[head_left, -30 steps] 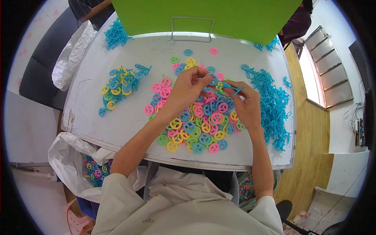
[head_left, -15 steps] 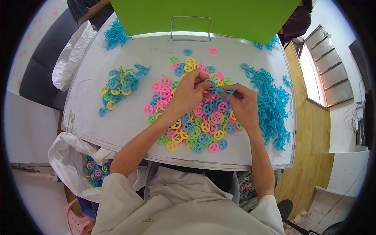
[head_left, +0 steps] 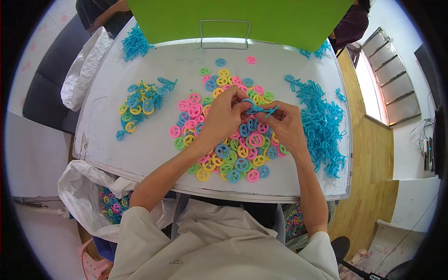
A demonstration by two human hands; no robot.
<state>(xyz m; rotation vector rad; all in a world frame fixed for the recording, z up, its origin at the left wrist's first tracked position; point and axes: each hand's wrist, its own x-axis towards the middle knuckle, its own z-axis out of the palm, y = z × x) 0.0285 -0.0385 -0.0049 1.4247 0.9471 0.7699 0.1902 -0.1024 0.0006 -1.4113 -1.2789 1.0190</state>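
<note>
I saw left hand (head_left: pixel 228 111) with fingers clamped on blue wheel (head_left: pixel 250 103), right hand (head_left: pixel 284 122) with fingers clamped on blue stem (head_left: pixel 271 112); 2 parts seemed to meet between fingertips, above loose wheels (head_left: pixel 241 164). I judged both light, stiff, little slippery, thin shaft maybe breakable; better hold: wheel by rim, stem by shaft. Stem pile (head_left: pixel 322 126) lay near, right of right fingers. Near edge of white table (head_left: pixel 144 144) ran bodyward of fingers. Moving room: left of left fingers, before mixed pile (head_left: pixel 135 101).
</note>
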